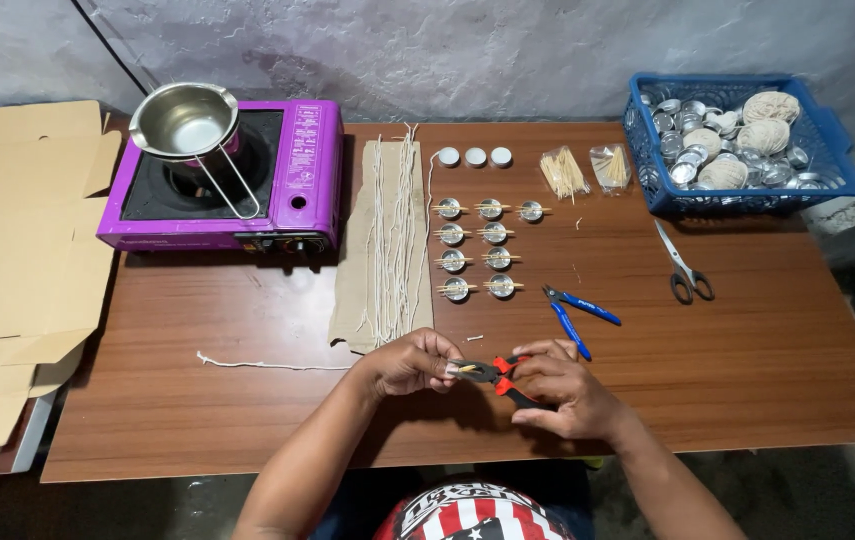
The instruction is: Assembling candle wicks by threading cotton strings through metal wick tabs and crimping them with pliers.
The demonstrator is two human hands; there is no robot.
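My right hand [569,388] grips red-handled pliers [495,376] over the near edge of the brown table [747,360]. My left hand [409,362] pinches a small pale piece, probably a wick end, at the pliers' jaws [468,370]. Just beyond my hands lie blue-handled pliers [575,312]. Several small metal cups with sticks across them [474,248] stand in rows at the table's middle. White wick strands [392,235] lie on a strip of cardboard [352,290].
A purple portable stove [287,190] carries a steel pot [185,120] at back left. A blue basket [837,160] of metal cups and string balls sits at back right, scissors [685,268] near it. Flat cardboard [17,260] lies at left. One loose wick [267,364] lies near my left forearm.
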